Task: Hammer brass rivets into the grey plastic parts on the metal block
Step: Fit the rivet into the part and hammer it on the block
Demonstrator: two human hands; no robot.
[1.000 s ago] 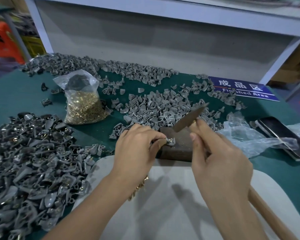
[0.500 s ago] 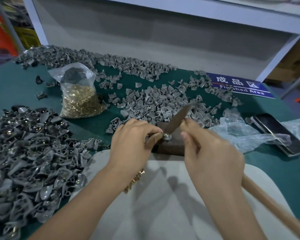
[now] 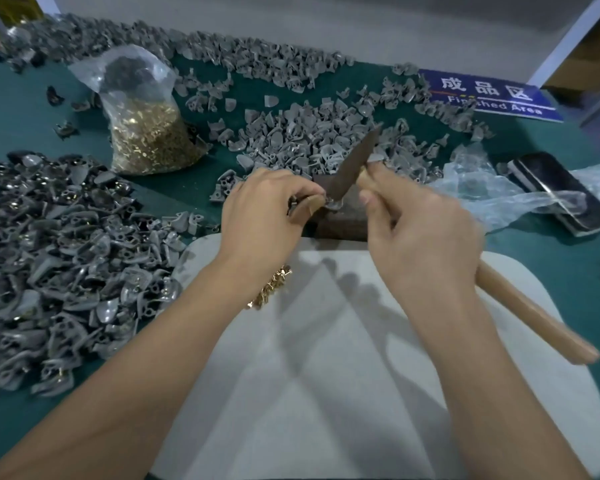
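Your left hand (image 3: 264, 206) pinched the grey part (image 3: 333, 204) on the metal block (image 3: 347, 216); right hand (image 3: 420, 233) gripped the hammer (image 3: 357, 161), head touching the rivet. Fingertips were v. close, so a slipped hit could strike them or tilt the rivet.

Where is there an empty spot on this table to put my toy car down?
The big pale mat in front of the person is mostly bare, past the small pile of loose rivets. Bare green tabletop lies left of the rivet bag. The grey parts piles and the phone corner are crowded.
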